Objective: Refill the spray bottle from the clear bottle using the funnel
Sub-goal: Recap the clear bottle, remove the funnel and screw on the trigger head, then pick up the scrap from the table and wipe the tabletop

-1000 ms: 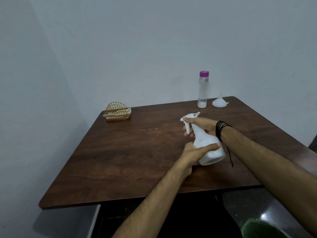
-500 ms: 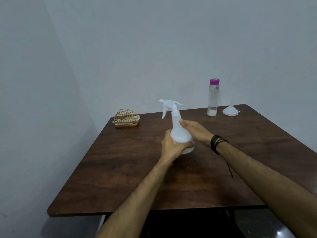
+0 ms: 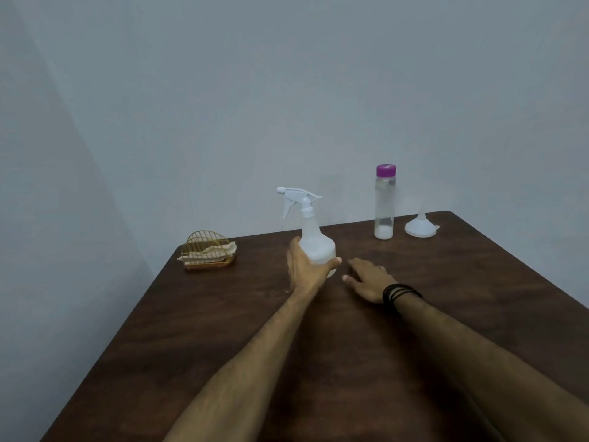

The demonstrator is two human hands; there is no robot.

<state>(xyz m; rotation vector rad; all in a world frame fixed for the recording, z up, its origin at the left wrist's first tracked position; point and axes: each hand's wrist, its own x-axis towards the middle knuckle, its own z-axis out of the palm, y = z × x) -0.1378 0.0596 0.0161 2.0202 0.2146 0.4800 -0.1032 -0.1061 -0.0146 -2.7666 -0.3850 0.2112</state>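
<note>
Gripping the base of the upright spray bottle (image 3: 314, 237) near the middle of the counter (image 3: 478, 298), the left hand (image 3: 307, 269) wraps it with thumb and fingers, while the right hand (image 3: 366, 279) lies spread and empty just beside it at 3 o'clock. Out at 1 o'clock the capped clear bottle (image 3: 384, 202) stands with the funnel (image 3: 420, 226) just beside it, wide end down. This looks like the setup step; next the trigger head likely needs unscrewing before the funnel goes in.

Left hand (image 3: 307, 266): curled in a grip around the spray bottle (image 3: 315, 242), arm outstretched.
Right hand (image 3: 366, 280): fingers spread, empty, just right of the bottle.
</note>
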